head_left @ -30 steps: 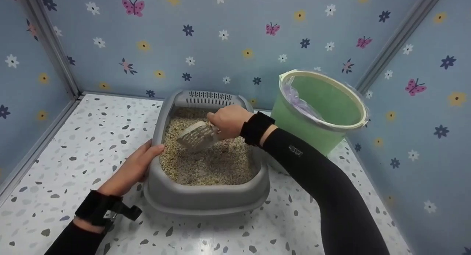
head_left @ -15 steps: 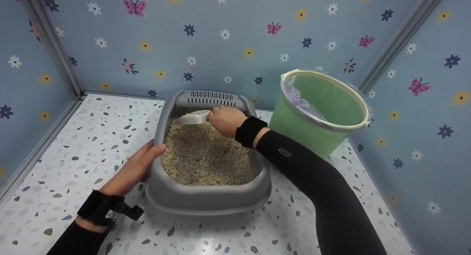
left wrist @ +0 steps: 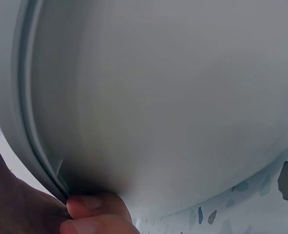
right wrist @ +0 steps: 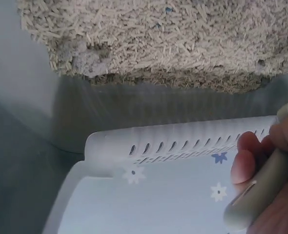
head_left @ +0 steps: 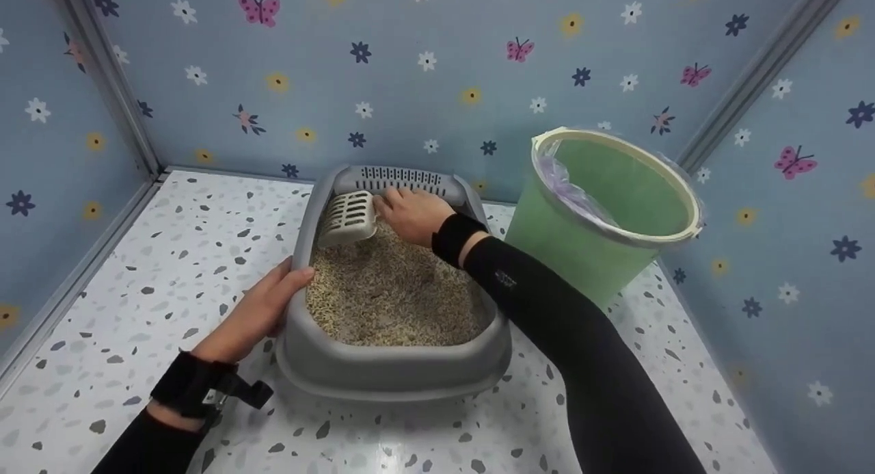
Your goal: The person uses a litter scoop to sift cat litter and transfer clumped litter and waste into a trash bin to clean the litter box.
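A grey litter box [head_left: 383, 371] filled with pale pellet litter [head_left: 389, 296] sits on the speckled floor. My right hand [head_left: 403, 211] grips the handle of a pale slotted scoop [head_left: 348, 217], which stands tilted up over the litter at the box's far left corner. In the right wrist view the scoop handle [right wrist: 258, 195] lies under my fingers [right wrist: 244, 163], with the box's slotted far rim [right wrist: 183, 141] and litter [right wrist: 158, 39] beyond. My left hand [head_left: 270, 303] holds the box's left rim, thumb over the edge. Its fingers [left wrist: 92, 209] curl under the box wall [left wrist: 173, 97].
A green bin [head_left: 601, 255] lined with a clear bag stands right of the box, close to my right forearm. Blue flowered walls [head_left: 437, 70] close in the back and both sides. Speckled floor [head_left: 191, 241] shows left of the box and in front of it.
My right hand carried the scoop from the middle of the litter to the box's far left corner and tipped its slotted face up. The left hand stayed on the rim.
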A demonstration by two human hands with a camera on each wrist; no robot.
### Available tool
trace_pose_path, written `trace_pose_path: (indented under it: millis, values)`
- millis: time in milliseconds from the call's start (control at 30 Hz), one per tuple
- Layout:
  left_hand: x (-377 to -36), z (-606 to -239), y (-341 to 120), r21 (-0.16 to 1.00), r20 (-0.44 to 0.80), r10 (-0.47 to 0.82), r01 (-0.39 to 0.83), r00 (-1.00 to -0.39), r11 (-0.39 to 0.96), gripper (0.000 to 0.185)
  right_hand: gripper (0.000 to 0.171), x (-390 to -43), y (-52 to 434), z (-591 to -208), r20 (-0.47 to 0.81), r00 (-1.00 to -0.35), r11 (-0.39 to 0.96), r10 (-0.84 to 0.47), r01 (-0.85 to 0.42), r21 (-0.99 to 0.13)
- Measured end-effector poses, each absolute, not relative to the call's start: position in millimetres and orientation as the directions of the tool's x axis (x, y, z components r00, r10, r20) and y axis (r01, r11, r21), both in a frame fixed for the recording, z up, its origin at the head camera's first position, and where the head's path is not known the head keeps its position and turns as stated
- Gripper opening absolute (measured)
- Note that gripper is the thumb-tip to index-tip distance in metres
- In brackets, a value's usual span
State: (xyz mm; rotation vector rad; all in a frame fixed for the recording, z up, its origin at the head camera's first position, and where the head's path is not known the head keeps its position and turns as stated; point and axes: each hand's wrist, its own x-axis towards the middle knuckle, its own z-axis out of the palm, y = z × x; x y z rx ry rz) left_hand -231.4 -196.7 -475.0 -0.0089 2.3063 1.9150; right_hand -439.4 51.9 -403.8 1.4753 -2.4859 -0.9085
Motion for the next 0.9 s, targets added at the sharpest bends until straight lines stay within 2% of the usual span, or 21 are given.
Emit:
trace_pose_path:
  millis: [333,667,900]
  values:
    - [-231,-475,-194,0.971,-0.128,0.085,-0.108,-0.988,0.213,0.088,0.051,-449,46,-409,-0.249,-0.56,0.392,-0.79,-0.774,0.497]
    - [-234,-476,-195,0.974,-0.118,0.094,-0.097,-0.988,0.205,0.09,0.051,-448,46,-413,-0.32,-0.633,0.463,-0.706,-0.753,0.468]
    - [-231,-475,-199,0.968,-0.126,0.075,-0.106,-0.989,0.228,0.09,0.043,-443,44,-409,-0.298,-0.669,0.528,-0.681,-0.73,0.433]
